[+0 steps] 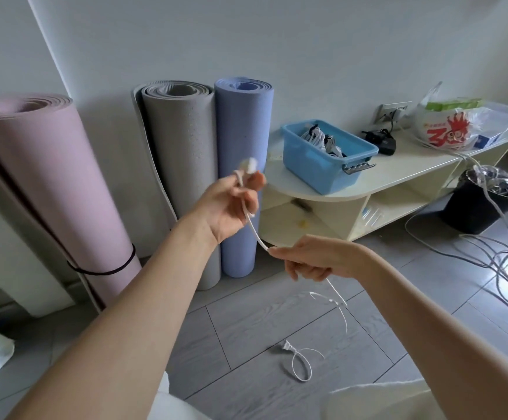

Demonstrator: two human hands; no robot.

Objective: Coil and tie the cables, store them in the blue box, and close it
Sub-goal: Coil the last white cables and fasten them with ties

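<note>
Left hand [231, 204] raised, fingers curled, pinching the plug end of a thin white cable [254, 230]. Right hand [310, 259] lower, fist closed round the same cable; slack hangs from it down to the grey plank floor [246, 322], far plug lying there. Open blue plastic box [325, 168] on the cream low table [413, 165], coiled white cables inside.
</note>
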